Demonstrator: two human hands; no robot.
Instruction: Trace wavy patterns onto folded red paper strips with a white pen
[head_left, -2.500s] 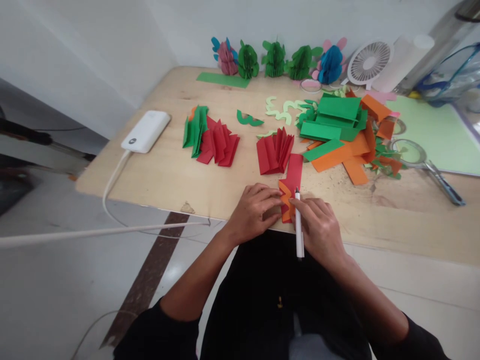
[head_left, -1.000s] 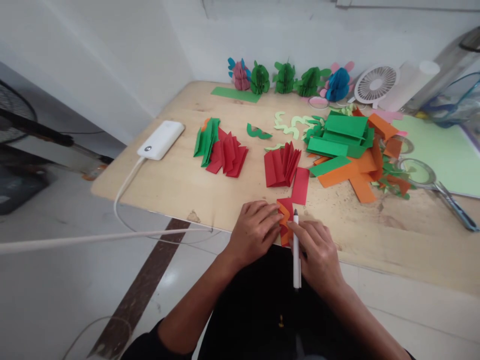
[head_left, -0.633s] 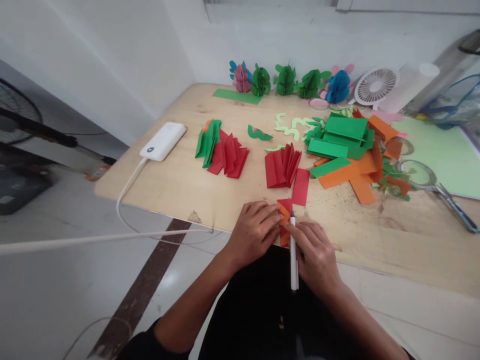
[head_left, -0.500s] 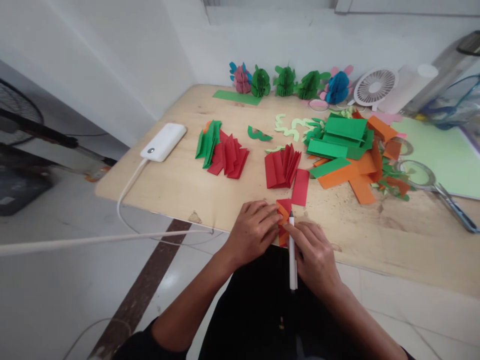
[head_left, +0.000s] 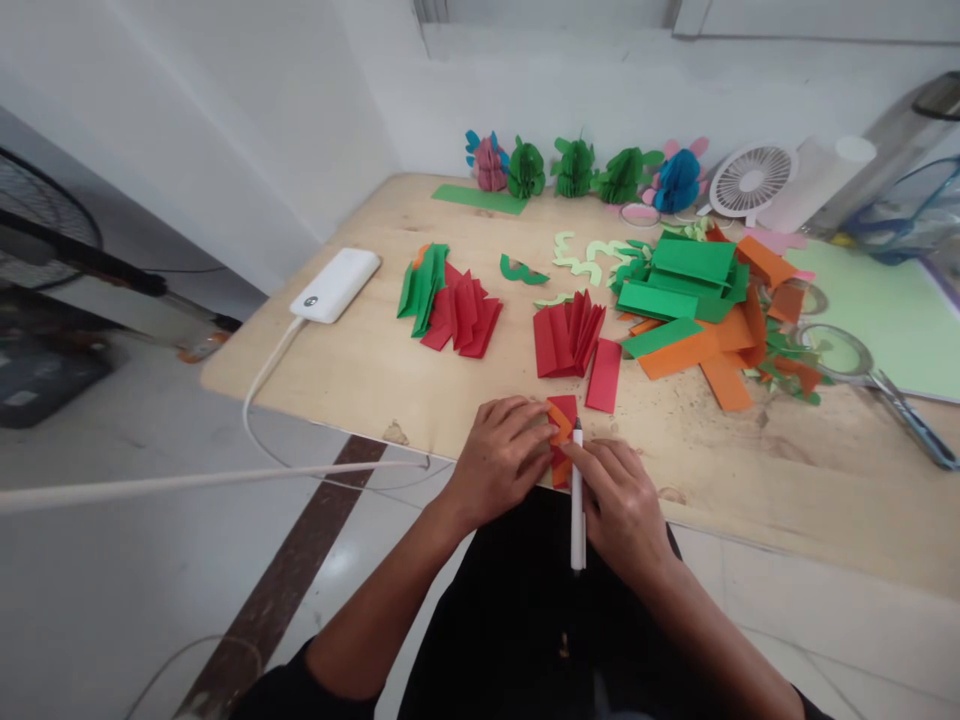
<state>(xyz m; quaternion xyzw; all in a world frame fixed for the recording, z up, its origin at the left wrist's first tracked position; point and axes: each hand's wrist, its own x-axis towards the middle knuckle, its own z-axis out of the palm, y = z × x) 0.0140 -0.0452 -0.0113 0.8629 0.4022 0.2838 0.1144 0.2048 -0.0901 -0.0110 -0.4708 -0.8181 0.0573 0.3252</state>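
At the table's front edge, my left hand point(head_left: 501, 458) presses its fingertips on a small orange paper cut-out point(head_left: 559, 421). The cut-out lies over a red paper piece point(head_left: 565, 403), whose top and lower parts show around it. My right hand point(head_left: 621, 508) is closed around a white pen point(head_left: 577, 520). The pen's dark tip points away from me, at the right edge of the red paper. My right index fingertip rests near the orange cut-out. Just beyond my hands lie a loose red paper strip point(head_left: 603, 376) and a folded red paper stack point(head_left: 568, 338).
More folded red paper point(head_left: 465, 315) and folded green paper point(head_left: 424, 285) lie left. Green paper strips point(head_left: 690, 262) and orange scraps point(head_left: 726, 382) are heaped right, near scissors point(head_left: 919, 425). Paper figures point(head_left: 574, 168) and a small fan point(head_left: 752, 180) stand behind. A white power bank point(head_left: 337, 285) trails a cable.
The pen and my right hand have shifted slightly left along the red paper's edge. My left hand still presses the orange cut-out. The whole view has moved a little.
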